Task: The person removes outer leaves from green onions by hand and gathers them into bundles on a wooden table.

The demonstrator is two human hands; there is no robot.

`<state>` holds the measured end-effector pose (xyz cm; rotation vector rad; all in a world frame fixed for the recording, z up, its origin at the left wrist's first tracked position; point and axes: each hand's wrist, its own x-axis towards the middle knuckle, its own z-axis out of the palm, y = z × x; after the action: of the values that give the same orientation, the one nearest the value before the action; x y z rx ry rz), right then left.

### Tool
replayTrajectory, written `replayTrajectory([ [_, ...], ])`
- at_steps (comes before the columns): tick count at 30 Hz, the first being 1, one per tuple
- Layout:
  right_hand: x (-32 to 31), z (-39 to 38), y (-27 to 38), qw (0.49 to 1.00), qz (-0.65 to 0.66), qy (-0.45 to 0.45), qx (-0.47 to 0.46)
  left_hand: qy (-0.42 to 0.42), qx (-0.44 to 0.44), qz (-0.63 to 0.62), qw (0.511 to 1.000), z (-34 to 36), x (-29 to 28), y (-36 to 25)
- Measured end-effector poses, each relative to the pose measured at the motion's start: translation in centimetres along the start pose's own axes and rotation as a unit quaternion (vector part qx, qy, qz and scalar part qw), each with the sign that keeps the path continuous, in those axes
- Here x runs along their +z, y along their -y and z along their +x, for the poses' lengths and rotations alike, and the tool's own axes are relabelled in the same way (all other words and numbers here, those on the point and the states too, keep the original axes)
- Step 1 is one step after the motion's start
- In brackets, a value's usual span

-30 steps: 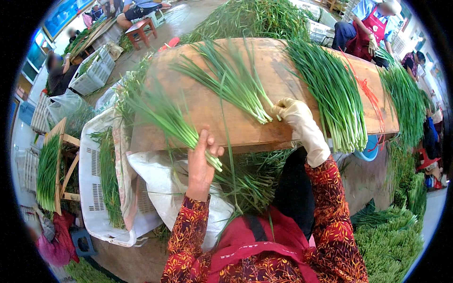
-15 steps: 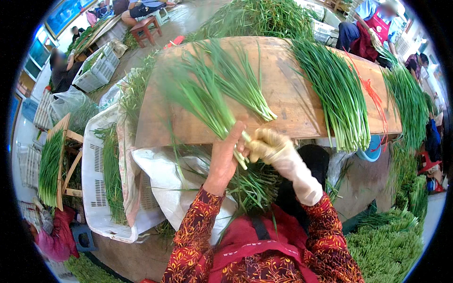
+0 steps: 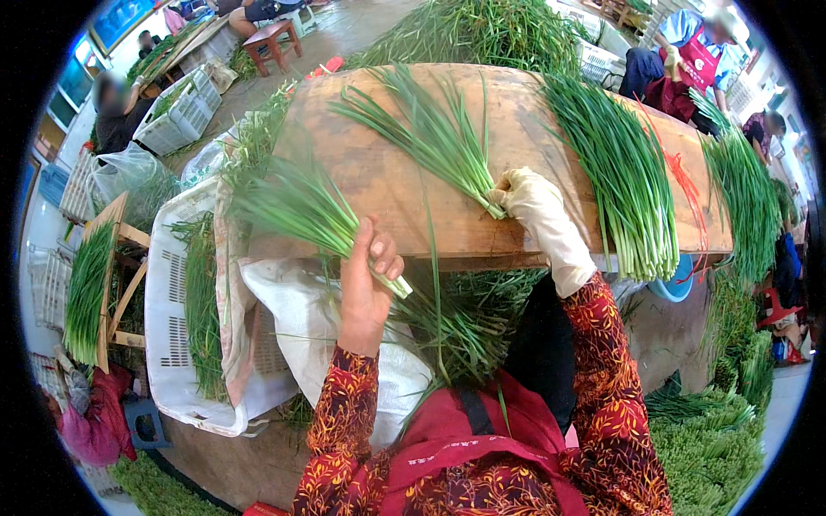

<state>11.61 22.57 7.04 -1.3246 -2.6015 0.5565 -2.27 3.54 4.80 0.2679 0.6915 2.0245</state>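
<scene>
My left hand (image 3: 370,275), bare, is closed round a bunch of garlic chives (image 3: 301,206) left of centre. The pale stem ends stick out below the fist, and the green leaves fan up to the left, blurred. My right hand (image 3: 529,202) wears a cream glove; its fingers are closed on the pale ends of a small pile of chives (image 3: 439,138) lying on the wooden board (image 3: 318,120). To the right of that hand rests a larger row of chives (image 3: 615,181), white ends toward me. Loose chives (image 3: 477,322) lie below the board's near edge.
Red ties (image 3: 684,189) lie on the board's right part, above a blue bucket (image 3: 673,284). At left stands a white plastic crate (image 3: 168,284) beside a white sack (image 3: 297,318). A heap of greens (image 3: 473,34) lies behind the board. A co-worker in a red apron (image 3: 701,60) sits far right.
My hands have moved apart. The left has carried its bunch left and slightly down; the gloved right has left that bunch and moved up and right to the small pile's ends.
</scene>
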Motion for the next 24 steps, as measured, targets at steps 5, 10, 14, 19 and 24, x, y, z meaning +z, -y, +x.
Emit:
replayTrajectory([
  [5,1.3,0.5,-0.6,0.967,0.25,0.022,0.036,-0.055,-0.003,0.052,0.997,-0.5,0.0,0.7],
  [10,-0.3,-1.0,-0.7,0.874,0.483,-0.056,0.012,-0.041,0.011,0.054,0.998,-0.6,1.2,0.5],
  [14,1.6,-1.5,0.8,0.993,0.095,-0.057,-0.039,-0.048,0.013,0.049,0.998,-0.9,1.3,0.9],
  [19,1.8,-1.7,1.9,0.99,-0.053,-0.12,-0.057,-0.059,0.004,0.081,0.995,-1.4,2.1,1.7],
  [24,1.3,-1.7,1.8,0.99,0.061,-0.116,-0.041,-0.06,-0.006,0.077,0.995,-1.6,1.7,1.6],
])
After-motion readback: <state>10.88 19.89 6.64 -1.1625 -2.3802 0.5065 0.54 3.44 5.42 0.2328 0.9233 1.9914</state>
